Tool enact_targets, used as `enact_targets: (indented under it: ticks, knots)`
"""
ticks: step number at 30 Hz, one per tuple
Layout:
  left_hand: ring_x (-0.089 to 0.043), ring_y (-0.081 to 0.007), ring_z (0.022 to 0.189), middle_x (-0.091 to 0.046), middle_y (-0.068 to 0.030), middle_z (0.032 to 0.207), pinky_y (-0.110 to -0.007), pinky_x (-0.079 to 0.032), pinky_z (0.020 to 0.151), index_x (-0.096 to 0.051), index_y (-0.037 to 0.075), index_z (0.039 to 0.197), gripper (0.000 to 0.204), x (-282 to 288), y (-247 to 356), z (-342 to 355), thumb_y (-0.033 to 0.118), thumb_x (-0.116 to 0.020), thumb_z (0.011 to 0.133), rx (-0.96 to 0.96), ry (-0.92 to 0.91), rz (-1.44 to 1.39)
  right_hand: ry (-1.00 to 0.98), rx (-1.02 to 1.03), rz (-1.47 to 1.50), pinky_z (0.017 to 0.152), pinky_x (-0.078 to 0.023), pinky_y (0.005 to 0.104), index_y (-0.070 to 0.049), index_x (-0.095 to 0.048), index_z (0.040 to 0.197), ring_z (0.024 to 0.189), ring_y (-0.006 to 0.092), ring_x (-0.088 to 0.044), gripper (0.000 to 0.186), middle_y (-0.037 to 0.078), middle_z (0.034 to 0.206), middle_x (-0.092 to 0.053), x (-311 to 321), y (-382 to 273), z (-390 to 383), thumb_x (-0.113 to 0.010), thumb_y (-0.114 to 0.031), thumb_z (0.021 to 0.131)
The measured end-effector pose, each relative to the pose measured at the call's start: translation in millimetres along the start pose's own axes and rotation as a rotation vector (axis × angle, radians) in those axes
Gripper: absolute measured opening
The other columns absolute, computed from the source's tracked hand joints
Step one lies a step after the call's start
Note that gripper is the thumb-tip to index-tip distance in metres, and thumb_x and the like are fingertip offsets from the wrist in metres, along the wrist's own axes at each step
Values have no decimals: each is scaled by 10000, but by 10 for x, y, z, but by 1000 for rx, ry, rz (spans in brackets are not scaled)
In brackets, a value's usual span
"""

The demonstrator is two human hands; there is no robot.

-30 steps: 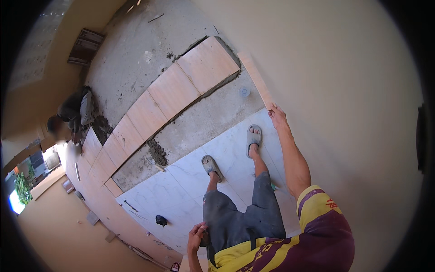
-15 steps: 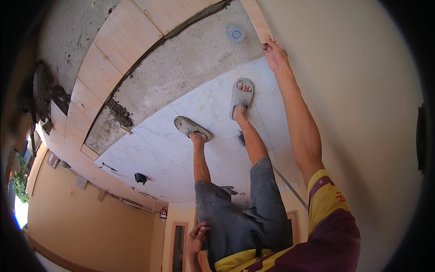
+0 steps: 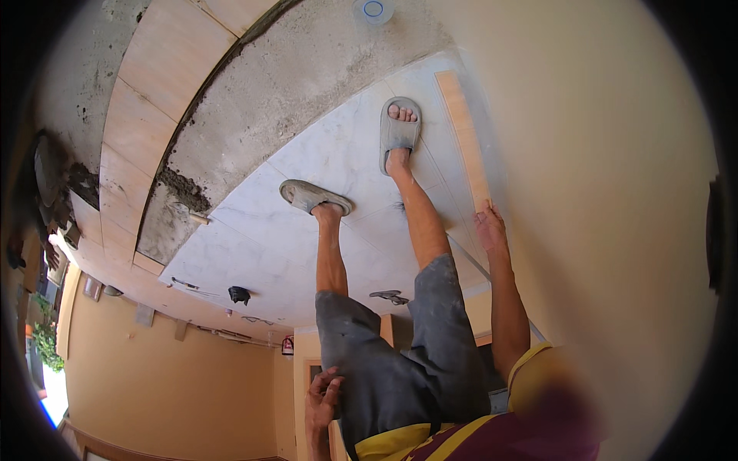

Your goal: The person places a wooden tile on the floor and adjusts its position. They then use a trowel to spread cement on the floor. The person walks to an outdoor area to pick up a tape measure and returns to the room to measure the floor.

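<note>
My right hand [image 3: 490,224] is closed on the near end of a long, narrow strip of peach-coloured tile [image 3: 463,138]. The strip points away from me along the right wall, above white marbled floor tiles [image 3: 307,184]. By the left leg of my dark shorts hangs my left hand [image 3: 321,401], its fingers loosely bent and apart, with nothing visible in them. My two feet, in grey slide sandals [image 3: 400,127], stand on the white tiles.
Beyond the white tiles lies bare concrete [image 3: 307,84], edged by a curved band of peach tiles [image 3: 146,100]. Mortar [image 3: 184,190] sits near a small wooden handle [image 3: 198,219]. A clear round container [image 3: 373,10] stands far off. Another person's hand [image 3: 52,253] shows at far left.
My right hand has drawn back toward me with the tile strip, so more of its length shows. My view has shifted. My left hand still hangs by my shorts.
</note>
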State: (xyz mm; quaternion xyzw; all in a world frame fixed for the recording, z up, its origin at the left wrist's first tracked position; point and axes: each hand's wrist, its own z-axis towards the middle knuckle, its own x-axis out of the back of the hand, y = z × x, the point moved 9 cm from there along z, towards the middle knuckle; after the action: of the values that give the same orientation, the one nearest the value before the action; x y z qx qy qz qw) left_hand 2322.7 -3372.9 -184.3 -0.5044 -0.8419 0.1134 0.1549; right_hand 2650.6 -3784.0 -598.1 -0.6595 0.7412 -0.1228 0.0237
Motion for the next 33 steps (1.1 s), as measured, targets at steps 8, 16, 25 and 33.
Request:
enact_targets:
  ticks: [8,16,25,33]
  knots:
    - [-678,-160,920,-748,-96,1187,-304,-530,783,-632,63,1420,445,188,252,250,295,-657,1041,35,57,57,-43,83,7,1087,-509,397,-93,-600,1334,1225,168,-611,288,31,1289,-658,419,292,1115,-674,-190,1072]
    - [-708,-200,918,-698,-152,1230,-328,-554,763,-626,29,1389,495,284,476,349,296,-692,978,117,141,201,231,106,49,1193,-497,439,20,-515,1454,1352,269,-562,453,134,1457,-566,931,478,2127,-680,-100,1049]
    - [-713,-210,919,-665,-182,1200,-326,-554,759,-539,6,1339,464,398,539,412,191,-700,944,176,156,108,550,69,31,1154,-533,469,68,-543,1425,1341,339,-569,456,200,1427,-575,822,98,2737,-692,-71,1017]
    - [-701,-195,946,-650,-160,1171,-321,-554,783,-455,26,1399,526,78,325,187,166,-721,968,24,-24,-235,-107,301,-871,929,-542,356,-23,-742,1090,1056,165,-702,356,91,1115,-773,-1618,-126,783,-675,-370,1048]
